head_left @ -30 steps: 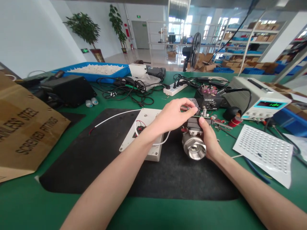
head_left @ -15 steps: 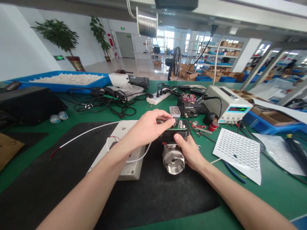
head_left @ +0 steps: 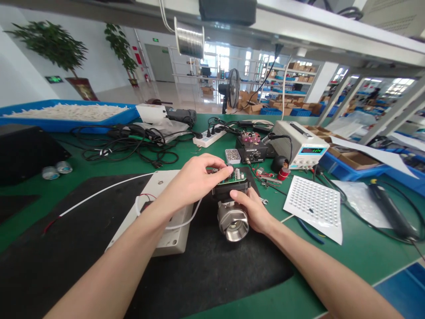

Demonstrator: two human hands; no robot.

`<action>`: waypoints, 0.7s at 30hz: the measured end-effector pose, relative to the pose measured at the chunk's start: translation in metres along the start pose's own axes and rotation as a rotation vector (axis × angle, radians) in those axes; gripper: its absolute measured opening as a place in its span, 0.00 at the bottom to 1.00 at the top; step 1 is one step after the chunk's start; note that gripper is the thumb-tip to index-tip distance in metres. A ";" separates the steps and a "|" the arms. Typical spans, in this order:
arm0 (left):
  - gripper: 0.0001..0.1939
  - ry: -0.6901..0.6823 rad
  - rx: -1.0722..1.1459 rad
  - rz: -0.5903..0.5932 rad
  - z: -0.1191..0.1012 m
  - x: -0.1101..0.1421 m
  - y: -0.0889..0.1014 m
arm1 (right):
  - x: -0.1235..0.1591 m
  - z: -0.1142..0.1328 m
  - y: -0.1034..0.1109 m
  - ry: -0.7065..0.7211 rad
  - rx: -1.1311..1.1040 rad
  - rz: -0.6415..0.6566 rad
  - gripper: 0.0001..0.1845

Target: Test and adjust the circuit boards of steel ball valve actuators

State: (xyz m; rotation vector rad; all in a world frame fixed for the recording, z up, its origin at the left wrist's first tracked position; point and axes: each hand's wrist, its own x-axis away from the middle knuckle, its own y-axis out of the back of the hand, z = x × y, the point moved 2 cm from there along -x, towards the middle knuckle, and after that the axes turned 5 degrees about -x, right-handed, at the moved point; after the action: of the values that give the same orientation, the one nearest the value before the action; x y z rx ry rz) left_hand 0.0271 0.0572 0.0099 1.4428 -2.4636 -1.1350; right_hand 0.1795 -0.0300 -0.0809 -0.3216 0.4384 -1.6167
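A steel ball valve (head_left: 233, 221) with a black actuator housing on top stands on the black mat (head_left: 212, 283). My right hand (head_left: 255, 208) grips the side of the housing, thumb across its front. On top of the housing sits a green circuit board (head_left: 239, 180) with small components. My left hand (head_left: 201, 177) reaches over the board, thumb and fingers closed in a pinch at its parts; what they pinch is hidden. Under my left forearm lies a grey-white plastic box (head_left: 181, 241) with a white cable (head_left: 99, 192) ending in red wire tips.
Behind the valve stand a soldering station (head_left: 252, 153), a tin of small metal parts (head_left: 233, 156) and a power supply (head_left: 300, 146). A sheet of rubber feet (head_left: 314, 206) lies at right. Tangled black cables (head_left: 133, 141) and a power strip (head_left: 210, 138) lie at the back.
The view has swung to the right and upward, so the bench things appear further left. Both hands keep their places on the valve and board; the left fingers shift only slightly.
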 end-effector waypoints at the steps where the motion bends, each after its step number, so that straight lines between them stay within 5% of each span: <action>1: 0.19 -0.002 -0.004 -0.001 0.000 0.000 0.000 | 0.000 0.000 0.000 0.001 0.001 -0.004 0.42; 21: 0.19 -0.023 -0.066 -0.012 0.002 -0.001 0.005 | 0.001 0.000 -0.004 -0.023 -0.024 0.072 0.46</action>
State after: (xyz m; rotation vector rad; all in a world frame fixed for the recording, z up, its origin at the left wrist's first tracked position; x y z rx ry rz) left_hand 0.0234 0.0602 0.0118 1.4368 -2.4114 -1.2289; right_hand 0.1758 -0.0310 -0.0788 -0.3387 0.4469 -1.5375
